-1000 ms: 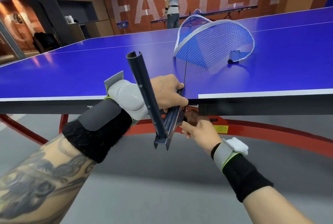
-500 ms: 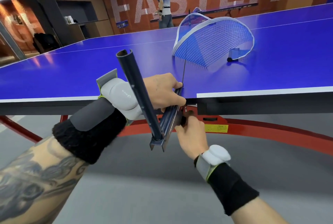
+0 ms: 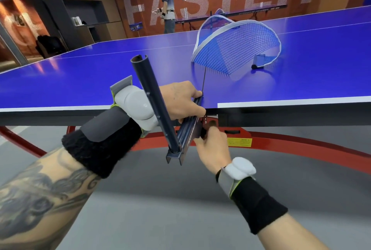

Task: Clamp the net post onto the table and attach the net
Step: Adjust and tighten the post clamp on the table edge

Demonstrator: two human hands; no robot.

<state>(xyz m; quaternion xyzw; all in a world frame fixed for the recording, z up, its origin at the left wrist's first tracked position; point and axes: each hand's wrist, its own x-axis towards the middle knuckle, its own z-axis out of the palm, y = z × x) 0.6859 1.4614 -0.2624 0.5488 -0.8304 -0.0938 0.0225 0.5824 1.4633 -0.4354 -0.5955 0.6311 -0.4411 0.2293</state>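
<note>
The dark net post [image 3: 154,101] stands tilted at the near edge of the blue table [image 3: 80,81], its flat clamp bracket [image 3: 186,135] reaching over the table edge at the centre gap. My left hand [image 3: 180,102] grips the bracket from above, pressing it onto the table top. Under the edge, my right hand [image 3: 212,145] pinches the black clamp knob [image 3: 203,132]. The net [image 3: 234,48], blue mesh with a white band, lies curled on the table top farther back, with the second post [image 3: 260,62] lying beside it.
The red table frame [image 3: 281,143] curves below the edge, with a yellow label. A person [image 3: 167,6] stands at another table by the far wall. A dark counter and shelf stand at the back left. Grey floor lies under my arms.
My right hand has moved up and left, closer under the table edge onto the knob. My left hand and the post have shifted slightly left. The far person has stepped left.
</note>
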